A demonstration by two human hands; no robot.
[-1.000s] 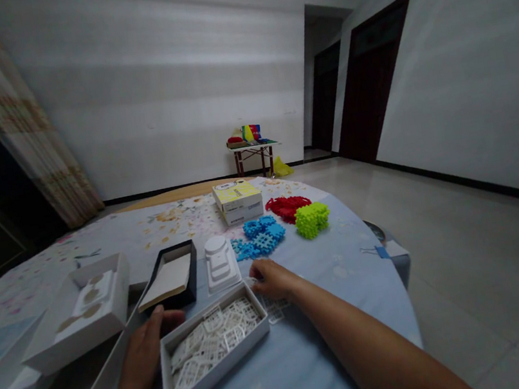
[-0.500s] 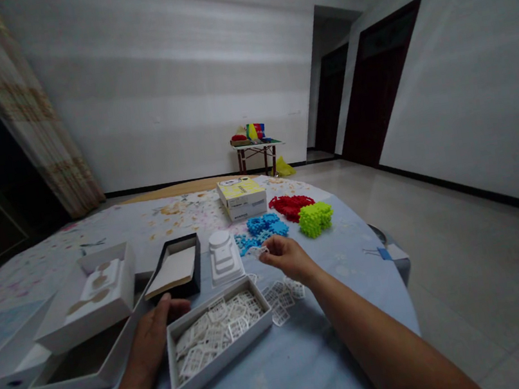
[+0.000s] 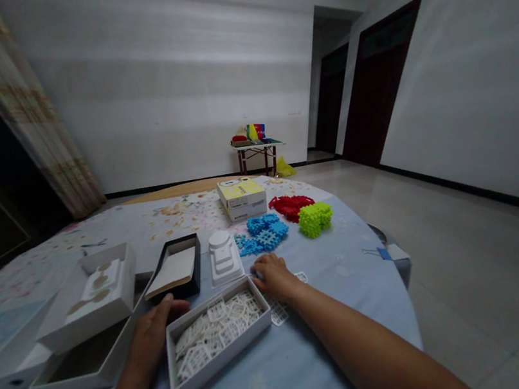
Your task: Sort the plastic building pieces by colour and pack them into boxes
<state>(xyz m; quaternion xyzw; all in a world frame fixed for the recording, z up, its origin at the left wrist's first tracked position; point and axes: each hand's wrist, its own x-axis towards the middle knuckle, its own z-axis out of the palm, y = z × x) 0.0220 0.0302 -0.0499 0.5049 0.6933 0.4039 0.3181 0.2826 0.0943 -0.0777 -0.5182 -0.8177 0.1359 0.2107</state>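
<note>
A white box [image 3: 222, 355] full of small white lattice pieces [image 3: 212, 331] sits in front of me. My left hand [image 3: 155, 330] rests at its left side, fingers apart, near the black box [image 3: 197, 275]. At the box's far right corner is my right hand [image 3: 272, 277], its fingers bent downward; what they hold, if anything, is hidden. More white lattice pieces [image 3: 278, 313] lie on the cloth under and beside that hand. Behind it are blue interlocking pieces [image 3: 268, 235].
A white plastic tray [image 3: 224, 258] stands behind the box. Farther back are a yellow and white box [image 3: 243, 198], red pieces [image 3: 290, 206] and a green cluster [image 3: 315, 219]. Stacked white boxes [image 3: 87, 298] fill the left. The round table's edge curves on the right.
My right hand has moved down and nearer, from beside the blue pieces to the box's corner. The white piece it was holding no longer shows. My left hand has stayed in place.
</note>
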